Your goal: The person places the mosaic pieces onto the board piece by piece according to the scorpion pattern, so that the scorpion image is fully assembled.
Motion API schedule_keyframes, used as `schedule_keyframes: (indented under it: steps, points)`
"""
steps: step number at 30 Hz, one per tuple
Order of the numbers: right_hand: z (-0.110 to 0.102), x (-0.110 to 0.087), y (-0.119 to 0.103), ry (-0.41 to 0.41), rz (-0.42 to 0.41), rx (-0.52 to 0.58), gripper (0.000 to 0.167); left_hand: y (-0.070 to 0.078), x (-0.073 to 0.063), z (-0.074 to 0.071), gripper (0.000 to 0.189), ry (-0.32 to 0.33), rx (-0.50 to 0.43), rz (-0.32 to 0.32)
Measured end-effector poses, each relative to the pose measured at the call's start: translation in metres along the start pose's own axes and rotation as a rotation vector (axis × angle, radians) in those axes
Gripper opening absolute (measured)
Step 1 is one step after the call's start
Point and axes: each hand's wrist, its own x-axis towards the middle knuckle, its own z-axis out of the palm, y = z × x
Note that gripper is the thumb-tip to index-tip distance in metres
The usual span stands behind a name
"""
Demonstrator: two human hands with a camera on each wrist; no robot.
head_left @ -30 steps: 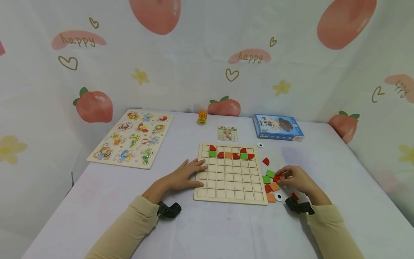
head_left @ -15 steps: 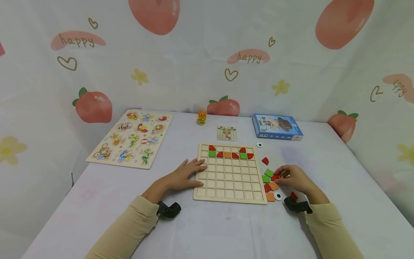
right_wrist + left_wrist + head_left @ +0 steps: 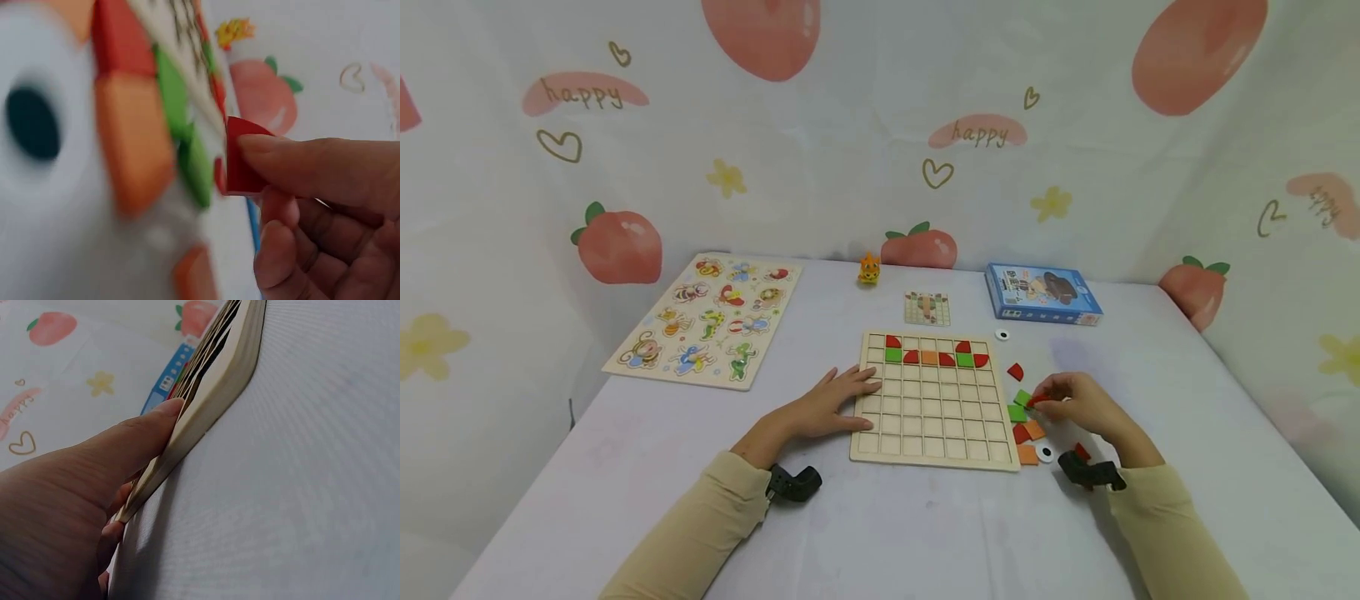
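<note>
Left grip (image 3: 831, 407) spread on square wooden board (image 3: 921, 427) | right grip (image 3: 1081, 406) pinching red quarter-circle tile (image 3: 239, 169) | two rows (image 3: 928, 344) begun, rest bare

A bare left hand (image 3: 823, 408) and bare right hand (image 3: 1088, 408); long, plain beige fabric sleeves (image 3: 696, 525); curved, black wrist-worn cameras (image 3: 797, 484).

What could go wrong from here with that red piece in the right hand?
The red piece might slip, since the right hand pinches it between thumb and fingers.
That hand could nudge the loose green tiles lying close by.
The left hand rests on the edge of the board, so a push there may shift it.
</note>
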Motion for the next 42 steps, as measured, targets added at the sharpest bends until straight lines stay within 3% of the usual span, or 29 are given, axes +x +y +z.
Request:
schedule_keyframes:
  steps: [7,12,24,33,42]
  points:
    - [-0.002,0.013,-0.024,0.055,-0.099,0.058,0.026,-0.001,0.001,-0.001,0.066,0.013,-0.009,0.022]
    - [0.002,0.025,-0.040,0.013,-0.120,0.209,0.031,0.000,0.001,-0.001,0.066,0.011,-0.010,0.020]
    - [0.036,0.067,-0.077,-0.045,-0.168,0.368,0.036,0.002,-0.001,-0.002,0.067,0.004,-0.012,0.010]
    - [0.068,0.094,-0.106,-0.100,-0.177,0.396,0.032,-0.001,0.000,-0.001,0.067,-0.002,-0.009,-0.007]
    - [0.097,0.122,-0.127,-0.062,-0.119,0.352,0.026,0.000,0.000,-0.002,0.065,-0.007,-0.004,-0.010]
